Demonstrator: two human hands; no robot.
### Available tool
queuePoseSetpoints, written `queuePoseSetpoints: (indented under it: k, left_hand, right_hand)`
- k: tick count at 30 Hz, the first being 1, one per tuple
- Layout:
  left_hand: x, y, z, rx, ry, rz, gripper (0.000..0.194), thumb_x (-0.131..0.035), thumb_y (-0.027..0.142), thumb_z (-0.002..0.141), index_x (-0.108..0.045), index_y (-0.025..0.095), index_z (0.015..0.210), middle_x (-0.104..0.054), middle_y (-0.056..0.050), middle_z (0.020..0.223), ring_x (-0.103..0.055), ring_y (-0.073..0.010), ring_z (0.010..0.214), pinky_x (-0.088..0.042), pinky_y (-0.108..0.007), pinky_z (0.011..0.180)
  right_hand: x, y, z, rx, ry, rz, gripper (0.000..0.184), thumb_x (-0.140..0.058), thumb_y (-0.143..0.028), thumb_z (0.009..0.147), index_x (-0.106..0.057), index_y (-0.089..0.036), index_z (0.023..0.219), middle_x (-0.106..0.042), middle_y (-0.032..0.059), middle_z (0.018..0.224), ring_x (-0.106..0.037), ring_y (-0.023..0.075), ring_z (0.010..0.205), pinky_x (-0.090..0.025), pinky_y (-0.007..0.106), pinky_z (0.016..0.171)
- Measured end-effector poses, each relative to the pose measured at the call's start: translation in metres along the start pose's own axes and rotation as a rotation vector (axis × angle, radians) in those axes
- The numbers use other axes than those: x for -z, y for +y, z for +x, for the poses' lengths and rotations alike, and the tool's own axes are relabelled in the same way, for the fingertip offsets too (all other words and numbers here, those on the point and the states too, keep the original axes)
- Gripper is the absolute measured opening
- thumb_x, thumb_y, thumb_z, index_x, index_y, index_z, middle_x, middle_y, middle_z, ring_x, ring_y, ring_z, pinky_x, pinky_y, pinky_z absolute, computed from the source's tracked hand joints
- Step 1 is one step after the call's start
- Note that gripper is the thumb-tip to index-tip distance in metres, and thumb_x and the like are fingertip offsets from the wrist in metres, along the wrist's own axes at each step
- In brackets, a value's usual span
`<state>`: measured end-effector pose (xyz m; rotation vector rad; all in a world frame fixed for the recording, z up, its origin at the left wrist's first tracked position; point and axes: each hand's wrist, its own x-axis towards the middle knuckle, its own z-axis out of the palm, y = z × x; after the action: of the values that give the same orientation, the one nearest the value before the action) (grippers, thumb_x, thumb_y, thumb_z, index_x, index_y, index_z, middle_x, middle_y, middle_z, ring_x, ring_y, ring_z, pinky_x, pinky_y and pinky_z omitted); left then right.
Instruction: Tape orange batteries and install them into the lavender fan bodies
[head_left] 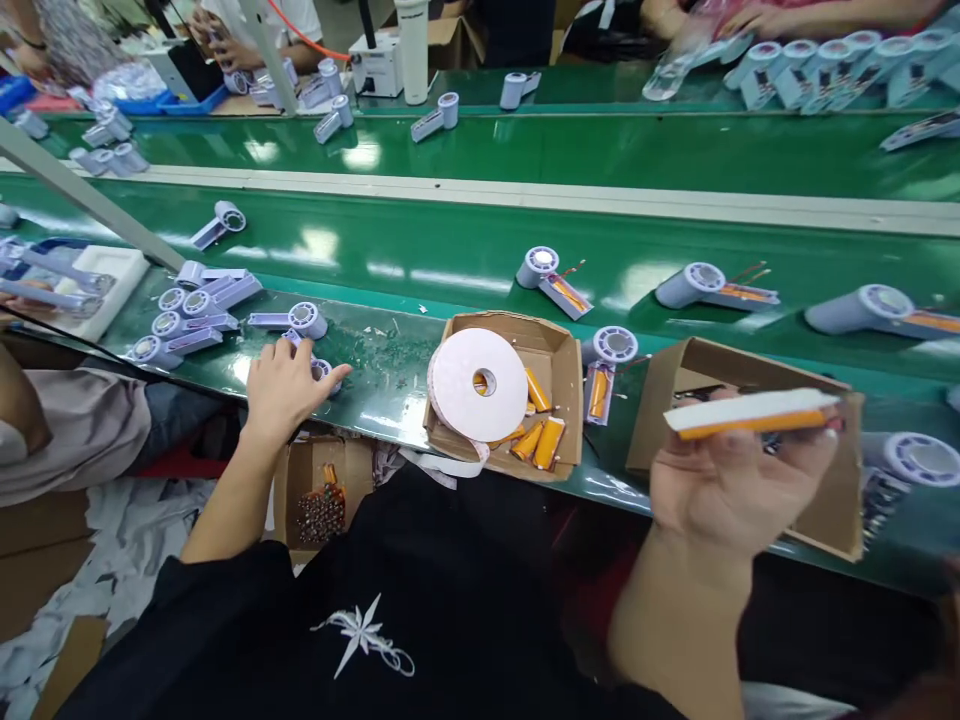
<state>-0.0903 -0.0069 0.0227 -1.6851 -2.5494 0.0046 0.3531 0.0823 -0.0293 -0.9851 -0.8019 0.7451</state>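
Observation:
My right hand [720,490] is raised above the right cardboard box, its fingers closed on an orange battery pack [757,422] with a white strip along its top. My left hand [289,390] lies over a light purple handheld fan housing [321,370] at the near edge of the bench, thumb stretched out to the right. The palm hides much of that housing. Just beyond the fingertips lies another fan housing [306,319]. Between my hands, a roll of white tape [480,385] rests on a cardboard box [566,400] holding several orange battery packs [550,443].
Several fan housings [199,303] are grouped left. On the green conveyor belt [420,240] lie others, some with orange packs and wires. The right cardboard box [675,370] stands under my right hand. A box of small parts [322,515] is below the bench. Other people work around.

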Motion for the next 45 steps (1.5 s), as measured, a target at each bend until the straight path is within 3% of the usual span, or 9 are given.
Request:
queuePoseSetpoints:
  k: [5,10,14,19,23,27,32,38,45]
  left_hand:
    - [0.009,-0.042,-0.011,0.136,-0.439,-0.016,0.063,-0.052,0.073,0.095,-0.078,0.020,0.115,-0.082,-0.019,0.107,-0.076,-0.0429,0.106,-0.058,-0.046,0.093]
    - [0.037,-0.045,0.003,-0.214,-0.304,-0.334,0.069,-0.057,0.057,0.097,-0.066,0.019,0.153,-0.070,-0.016,0.151,-0.071,-0.0359,0.127,-0.060,-0.046,0.106]
    - [0.015,0.033,0.102,-0.605,-0.154,-0.185,0.066,-0.057,0.020,0.092,-0.064,0.024,0.157,-0.054,-0.016,0.166,-0.057,-0.0351,0.142,-0.054,-0.052,0.119]
    - [-0.032,0.151,0.243,-0.777,-0.229,-0.037,0.062,-0.070,0.014,0.078,-0.080,0.025,0.139,-0.055,-0.015,0.163,-0.049,-0.0395,0.144,-0.053,-0.050,0.116]
    - [-0.052,0.175,0.296,-0.851,-0.373,-0.152,0.035,-0.074,0.031,0.081,-0.087,0.024,0.112,-0.067,-0.010,0.153,-0.061,-0.0343,0.132,-0.049,-0.041,0.114]
    - [-0.068,0.174,0.310,-0.832,-0.409,-0.393,0.028,-0.066,0.041,0.092,-0.082,0.022,0.104,-0.078,-0.006,0.134,-0.069,-0.0253,0.118,-0.048,-0.031,0.101]
    - [-0.086,0.188,0.301,-0.699,-0.300,-0.476,0.033,-0.048,0.040,0.106,-0.072,0.022,0.118,-0.079,-0.010,0.117,-0.069,-0.0260,0.105,-0.047,-0.034,0.093]
    - [-0.093,0.203,0.300,-0.684,-0.282,-0.511,0.024,-0.050,0.036,0.107,-0.068,0.022,0.113,-0.078,-0.010,0.114,-0.068,-0.0273,0.107,-0.045,-0.037,0.103]
    - [-0.101,0.211,0.300,-0.630,-0.319,-0.572,0.024,-0.044,0.036,0.109,-0.066,0.025,0.107,-0.077,-0.006,0.108,-0.068,-0.0244,0.099,-0.048,-0.034,0.095]
  right_hand:
    - [0.001,-0.012,-0.019,-0.165,0.071,-0.101,0.064,-0.101,-0.038,0.032,-0.080,-0.068,0.085,-0.083,-0.0047,0.115,-0.079,0.0409,0.119,-0.060,0.071,0.090]
    - [0.000,-0.022,-0.015,-0.159,0.052,-0.211,0.065,-0.103,-0.050,0.034,-0.078,-0.074,0.090,-0.084,-0.0051,0.123,-0.081,0.0448,0.117,-0.060,0.076,0.091]
    - [-0.040,-0.016,0.017,0.059,-0.041,-0.069,0.077,-0.110,-0.046,0.028,-0.082,-0.057,0.099,-0.081,-0.0051,0.122,-0.084,0.0326,0.089,-0.068,0.068,0.089]
    - [-0.119,0.003,0.066,0.172,-0.398,-0.080,0.061,-0.105,-0.043,0.061,-0.077,-0.030,0.113,-0.082,0.0015,0.096,-0.082,0.0261,0.084,-0.074,0.054,0.084]
    - [-0.164,0.038,0.101,0.050,-0.665,-0.171,0.053,-0.094,-0.039,0.077,-0.074,-0.026,0.124,-0.083,0.0014,0.101,-0.082,0.0216,0.087,-0.073,0.046,0.090]
    - [-0.200,0.080,0.124,-0.016,-0.849,-0.337,0.048,-0.087,-0.026,0.082,-0.076,-0.020,0.128,-0.085,0.0029,0.101,-0.083,0.0216,0.091,-0.069,0.041,0.097]
    - [-0.228,0.109,0.128,0.119,-1.088,-0.705,0.039,-0.076,-0.021,0.096,-0.075,-0.015,0.134,-0.087,0.0050,0.096,-0.082,0.0208,0.090,-0.062,0.033,0.095]
    - [-0.233,0.108,0.124,0.336,-1.240,-1.172,0.037,-0.068,-0.032,0.107,-0.072,-0.021,0.142,-0.087,0.0111,0.121,-0.080,0.0256,0.107,-0.053,0.029,0.091]
    - [-0.239,0.104,0.119,0.392,-1.438,-1.529,0.053,-0.048,-0.052,0.114,-0.063,-0.032,0.161,-0.081,0.0173,0.134,-0.078,0.0369,0.116,-0.055,0.042,0.093]
